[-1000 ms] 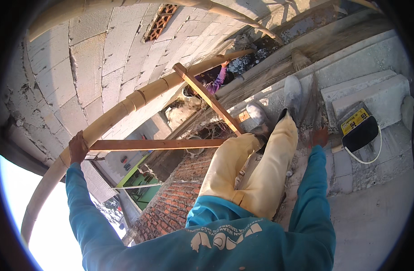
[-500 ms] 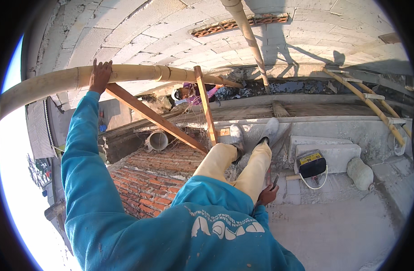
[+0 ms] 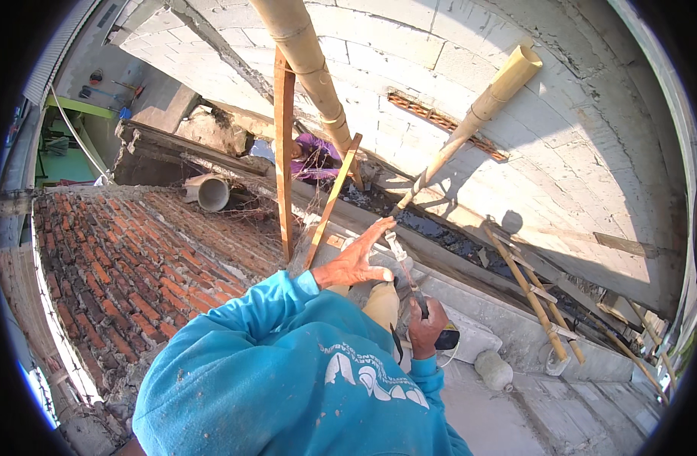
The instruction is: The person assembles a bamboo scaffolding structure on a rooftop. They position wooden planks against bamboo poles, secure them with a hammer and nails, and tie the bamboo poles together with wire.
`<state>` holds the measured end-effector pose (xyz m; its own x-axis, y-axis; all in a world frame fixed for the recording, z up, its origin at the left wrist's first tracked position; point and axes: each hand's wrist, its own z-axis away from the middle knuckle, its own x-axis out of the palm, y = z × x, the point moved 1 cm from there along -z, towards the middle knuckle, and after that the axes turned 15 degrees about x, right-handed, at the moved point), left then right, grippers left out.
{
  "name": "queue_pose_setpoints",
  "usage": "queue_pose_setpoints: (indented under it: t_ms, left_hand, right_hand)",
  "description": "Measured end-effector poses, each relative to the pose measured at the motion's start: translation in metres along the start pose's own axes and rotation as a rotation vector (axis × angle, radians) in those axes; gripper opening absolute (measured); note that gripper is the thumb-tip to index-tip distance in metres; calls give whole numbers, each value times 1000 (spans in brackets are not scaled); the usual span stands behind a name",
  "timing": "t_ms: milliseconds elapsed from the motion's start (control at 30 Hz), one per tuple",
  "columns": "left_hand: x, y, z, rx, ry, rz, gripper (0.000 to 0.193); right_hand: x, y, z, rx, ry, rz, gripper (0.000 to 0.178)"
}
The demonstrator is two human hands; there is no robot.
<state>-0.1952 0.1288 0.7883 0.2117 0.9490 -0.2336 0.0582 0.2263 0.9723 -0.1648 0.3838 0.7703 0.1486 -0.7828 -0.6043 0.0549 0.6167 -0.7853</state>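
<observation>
My right hand is closed round the dark grip of a hammer-like tool. Its thin reddish shaft slants up and away from me to a pale, dusty head. Fingers spread, my left hand is held in front of my body beside the tool's head, with nothing in its grasp. Whether the fingertips touch the head is hard to make out. Below both hands are my cream trouser legs, and my feet are mostly hidden.
Wooden braces stand beside a slanting bamboo pole. A person in purple is low down behind them. Another bamboo pole rises near the block wall. A bamboo ladder leans at right; brickwork slopes at left.
My left hand has let go of the bamboo pole and come in front of my body. My right hand has raised the tool. My view has turned.
</observation>
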Motion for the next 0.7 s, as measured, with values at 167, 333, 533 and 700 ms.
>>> queue_pose_setpoints:
  t_ms: [167,333,533,700]
  left_hand:
    - [4,38,-6,-102,374,108,36]
    - [-29,44,-21,-27,543,-31,44]
    - [-114,-9,-39,88,794,-337,55]
    - [-265,-64,-90,102,1088,-719,105]
  right_hand:
    - [39,-74,-57,-284,13,-83,26]
    - [78,-132,-89,-190,-293,-203,36]
    - [107,-155,-145,273,-619,-275,42]
    - [134,-161,-255,-172,-331,358,38]
